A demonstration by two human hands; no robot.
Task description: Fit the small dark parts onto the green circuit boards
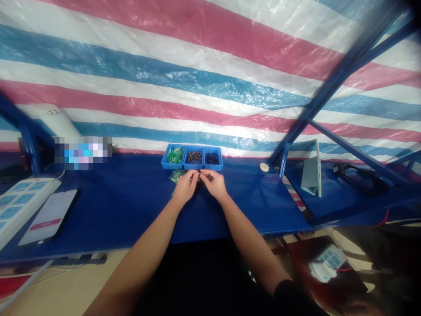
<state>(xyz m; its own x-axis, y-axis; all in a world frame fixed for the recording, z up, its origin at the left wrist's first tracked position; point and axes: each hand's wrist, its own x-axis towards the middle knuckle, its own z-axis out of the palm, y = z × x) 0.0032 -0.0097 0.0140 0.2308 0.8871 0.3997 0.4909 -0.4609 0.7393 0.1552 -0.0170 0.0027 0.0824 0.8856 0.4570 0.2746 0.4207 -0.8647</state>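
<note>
My left hand [187, 188] and my right hand [214, 184] meet over the blue table, thumbs and fingers pinched close together. Something small sits between the fingertips, too small to name. Dark small pieces show partly beneath the hands. Just beyond them stand three blue bins side by side: the left bin [172, 166] has green plastic-looking pieces [175, 154], the middle bin [193, 166] small metallic parts [194, 157], the right bin [213, 167] dark parts [212, 159]. A clear bag with greenish contents [176, 176] lies beside my left hand.
A phone [49, 216] and a white power strip [23, 202] lie at the left of the table [118, 210]. Near the right end are a round white object [264, 167] and a blue metal frame [283, 160]. A striped plastic sheet [184, 87] hangs behind.
</note>
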